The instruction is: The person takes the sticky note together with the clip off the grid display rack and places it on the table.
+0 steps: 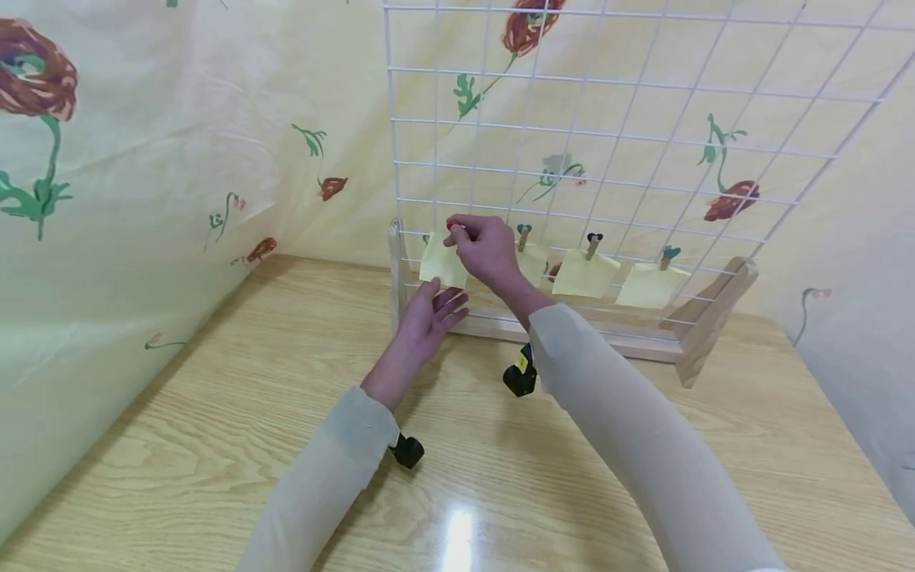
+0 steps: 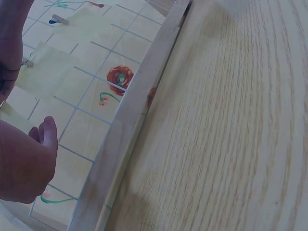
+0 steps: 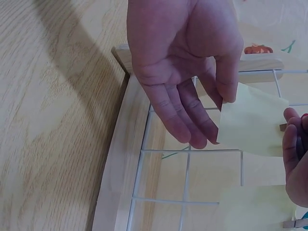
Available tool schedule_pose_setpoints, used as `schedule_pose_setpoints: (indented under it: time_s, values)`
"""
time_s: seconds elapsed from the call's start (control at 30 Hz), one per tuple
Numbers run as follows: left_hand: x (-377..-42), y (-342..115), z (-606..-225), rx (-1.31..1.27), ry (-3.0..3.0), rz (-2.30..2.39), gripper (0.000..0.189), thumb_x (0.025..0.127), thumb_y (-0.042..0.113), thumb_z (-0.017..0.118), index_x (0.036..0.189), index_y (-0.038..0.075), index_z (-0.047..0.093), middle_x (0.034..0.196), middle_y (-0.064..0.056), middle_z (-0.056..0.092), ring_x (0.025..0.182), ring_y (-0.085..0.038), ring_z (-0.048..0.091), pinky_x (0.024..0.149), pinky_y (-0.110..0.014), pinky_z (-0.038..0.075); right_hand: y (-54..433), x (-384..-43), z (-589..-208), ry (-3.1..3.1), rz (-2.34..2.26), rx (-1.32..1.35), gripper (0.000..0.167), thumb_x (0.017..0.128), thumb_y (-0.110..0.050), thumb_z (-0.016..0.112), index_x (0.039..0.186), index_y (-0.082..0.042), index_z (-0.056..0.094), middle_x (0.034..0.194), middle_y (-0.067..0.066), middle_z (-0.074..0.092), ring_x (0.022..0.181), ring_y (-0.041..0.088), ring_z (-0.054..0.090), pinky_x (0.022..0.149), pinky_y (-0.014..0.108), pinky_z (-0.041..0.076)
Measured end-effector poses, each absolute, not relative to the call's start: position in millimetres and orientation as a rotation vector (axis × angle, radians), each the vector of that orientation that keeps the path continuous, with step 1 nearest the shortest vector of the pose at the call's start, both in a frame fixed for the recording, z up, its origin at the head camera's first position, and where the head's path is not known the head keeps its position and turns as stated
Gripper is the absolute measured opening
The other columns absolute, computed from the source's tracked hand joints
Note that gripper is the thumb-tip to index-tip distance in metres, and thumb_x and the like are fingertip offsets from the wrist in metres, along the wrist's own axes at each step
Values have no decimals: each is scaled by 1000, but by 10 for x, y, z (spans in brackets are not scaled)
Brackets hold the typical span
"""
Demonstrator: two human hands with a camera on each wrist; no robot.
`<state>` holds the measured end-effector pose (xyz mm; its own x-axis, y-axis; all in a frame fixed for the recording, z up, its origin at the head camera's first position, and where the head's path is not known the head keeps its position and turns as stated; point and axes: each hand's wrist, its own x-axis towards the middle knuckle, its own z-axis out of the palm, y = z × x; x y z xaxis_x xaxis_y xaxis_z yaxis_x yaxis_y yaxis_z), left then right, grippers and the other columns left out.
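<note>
Cloth sleeves [image 1: 636,445] — right hand [image 1: 488,250] pinches wooden clip [image 3: 283,127] at square paper [image 3: 252,120].

This looks like an indoor corner fitted out as a booth for recording; whether it lies within a home, an office or a lab cannot be told. Creased, flowered sheeting [image 1: 143,222] rises behind the desk [image 1: 214,397] and along both its sides. The desk's wood-grain top is glossy enough to throw back a bright streak of light [image 1: 459,540]. Small black cameras [image 1: 519,380] at both sleeves [image 1: 629,421] suggest a recording spot, while the wire grid [image 1: 550,77] on its wooden stand [image 1: 715,330], bearing paper notes [image 1: 582,276], would suit a home or an office.
</note>
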<state>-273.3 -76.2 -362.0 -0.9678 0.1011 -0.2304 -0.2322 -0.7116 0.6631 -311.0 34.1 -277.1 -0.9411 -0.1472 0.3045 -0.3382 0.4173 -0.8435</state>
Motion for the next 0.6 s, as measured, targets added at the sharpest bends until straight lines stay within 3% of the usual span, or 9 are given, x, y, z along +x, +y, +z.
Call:
schedule_pose_setpoints:
  time_s: [0.23,0.4,0.6]
  values:
    - [-2698,-768,-3609,-193,1157,2713,35,103,25,43,135,10,38,120,-14,53,120,-31,52,107,-43,40,366,-3103,-2755,-2369,1632,426,23,97,-10,55,112,-2,70,89,12,73,71,15,59,44,15,31]
    - [-2670,-771,-3592,-181,1168,2714,35,103,25,43,134,10,39,119,-14,53,118,-29,53,101,-40,46,384,-3087,-2724,-2327,1687,410,22,97,-11,57,111,-4,72,88,11,73,80,16,64,54,16,43]
    - [-2634,-783,-3588,-164,1164,2703,33,104,25,43,132,8,38,114,-12,54,121,-31,51,105,-43,42,417,-3034,-2675,-2321,1708,432,22,97,-13,57,112,-7,72,87,9,73,80,18,63,61,19,48]
